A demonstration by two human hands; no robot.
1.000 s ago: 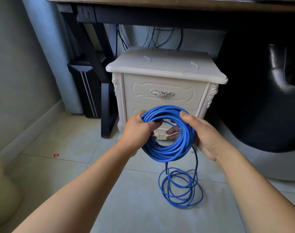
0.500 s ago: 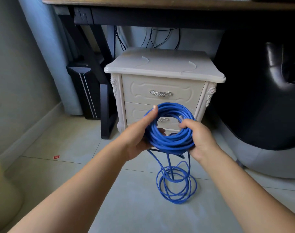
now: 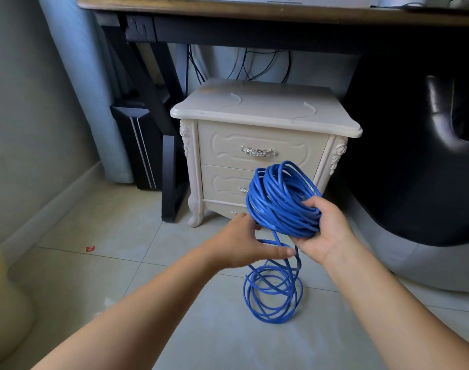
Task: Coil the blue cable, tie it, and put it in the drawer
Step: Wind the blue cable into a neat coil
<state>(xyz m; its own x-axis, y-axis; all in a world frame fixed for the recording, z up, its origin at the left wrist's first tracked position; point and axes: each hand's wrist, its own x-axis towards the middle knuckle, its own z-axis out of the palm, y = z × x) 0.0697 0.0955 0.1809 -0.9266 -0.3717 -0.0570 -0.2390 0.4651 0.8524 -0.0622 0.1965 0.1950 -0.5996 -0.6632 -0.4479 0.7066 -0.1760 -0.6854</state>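
Head view: pale tiled floor (image 3: 81,289) across the lower frame, a cream nightstand (image 3: 265,116) at the centre under a dark desk (image 3: 254,20), both drawers (image 3: 257,148) closed.

Right of centre, the blue cable (image 3: 281,198) as a thick coil resting in the right hand (image 3: 324,236), palm up, fingers curled around its lower edge. Below it, several loose loops (image 3: 273,295) lying on the tiles, joined to the coil by one hanging strand.

Left hand (image 3: 244,244) just under the coil, fingers spread and reaching to the strand – gripping it or not, impossible to tell.

Possible trouble: held only from below, so turns sliding off the top and the coil springing apart; loose loops tangling or kinking if pulled up too quickly; nothing tied yet – no tie visible.
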